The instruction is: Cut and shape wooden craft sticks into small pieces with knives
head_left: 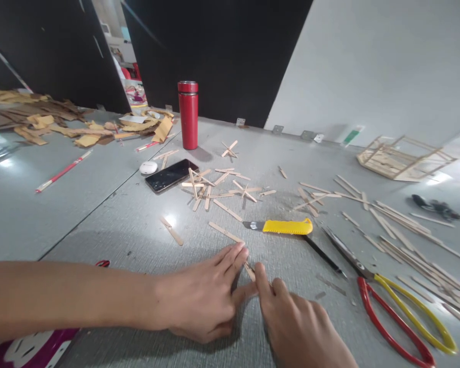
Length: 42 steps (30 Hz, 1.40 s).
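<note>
My left hand lies low on the grey table, its fingertips pressing a short wooden stick against the surface. My right hand is closed beside it, with the index finger extended at the lower end of that stick; whatever it grips is hidden. Another wooden stick reaches up and left from my left fingertips. Just beyond the hands is a yellow utility knife with its blade out. A black pen-like tool lies partly under the knife.
Scissors with red and yellow handles lie at right, near many loose sticks. Behind are a phone, a white case, a red flask and a wooden stick frame. Torn cardboard lies at back left.
</note>
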Motion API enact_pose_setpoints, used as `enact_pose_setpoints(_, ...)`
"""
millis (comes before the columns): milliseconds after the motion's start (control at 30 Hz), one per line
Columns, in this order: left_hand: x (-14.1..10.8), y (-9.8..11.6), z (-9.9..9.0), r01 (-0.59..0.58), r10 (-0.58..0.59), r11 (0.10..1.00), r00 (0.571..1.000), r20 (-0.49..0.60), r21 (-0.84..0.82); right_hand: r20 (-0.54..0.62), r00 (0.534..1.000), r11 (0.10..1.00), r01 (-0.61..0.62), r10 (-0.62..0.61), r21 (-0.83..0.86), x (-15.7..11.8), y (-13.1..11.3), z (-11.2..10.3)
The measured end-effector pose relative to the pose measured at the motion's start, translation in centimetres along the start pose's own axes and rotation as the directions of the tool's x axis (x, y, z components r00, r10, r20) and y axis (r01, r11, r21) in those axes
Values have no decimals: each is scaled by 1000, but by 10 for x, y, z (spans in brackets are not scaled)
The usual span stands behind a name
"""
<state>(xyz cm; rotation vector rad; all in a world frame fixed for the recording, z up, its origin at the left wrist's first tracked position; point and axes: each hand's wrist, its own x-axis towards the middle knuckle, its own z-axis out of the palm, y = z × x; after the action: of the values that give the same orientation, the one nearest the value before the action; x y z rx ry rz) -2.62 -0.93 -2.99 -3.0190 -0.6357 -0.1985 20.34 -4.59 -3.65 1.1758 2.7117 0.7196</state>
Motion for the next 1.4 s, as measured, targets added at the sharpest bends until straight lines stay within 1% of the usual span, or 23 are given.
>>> enact_pose_setpoints(200,0,0,-1,16,-15,1000,999,47,-22,-2,1000,999,14,-14,32,0,6,1)
enact_pose_setpoints(333,-1,-1,1,19,-18,998,1000,13,-58,-17,1000,999,7,-6,36,2,12,-2)
enact_pose_setpoints(467,-1,-1,2,25,-23,998,999,31,-66,-48,998,993,48,-43,107,12,24,-8)
enact_pose_setpoints(600,-2,-1,3,27,-24,996,999,39,-81,-14,993,987,116,-115,108,26,40,-16)
enact_pose_setpoints(733,-2,-2,3,41,-39,993,999,19,-112,38,975,973,218,-221,78,42,56,-23)
enact_pose_setpoints(867,-3,-3,2,32,-32,992,999,3,-125,75,953,954,287,-293,84,54,67,-20)
enact_pose_setpoints(933,-3,-3,2,31,-32,992,999,-1,-124,61,944,944,320,-324,78,55,69,-15)
enact_pose_setpoints(1033,-4,-4,4,35,-36,992,999,-7,-124,13,928,928,371,-371,17,54,71,-7)
enact_pose_setpoints(1133,-4,-3,6,41,-42,990,999,-1,-131,-37,893,893,448,-449,-32,53,77,-1)
enact_pose_setpoints(1200,-3,-3,7,44,-45,990,999,-2,-136,-59,875,877,479,-480,-32,54,80,2)
enact_pose_setpoints(1233,-3,-3,7,45,-46,989,999,-7,-140,-62,878,880,474,-474,-22,55,81,3)
enact_pose_setpoints(1300,-4,-3,7,41,-46,989,999,-26,-143,-56,899,900,435,-434,20,55,80,3)
enact_pose_setpoints(1400,-4,-4,6,35,-41,991,998,-40,-130,-34,935,931,354,-353,84,51,74,-4)
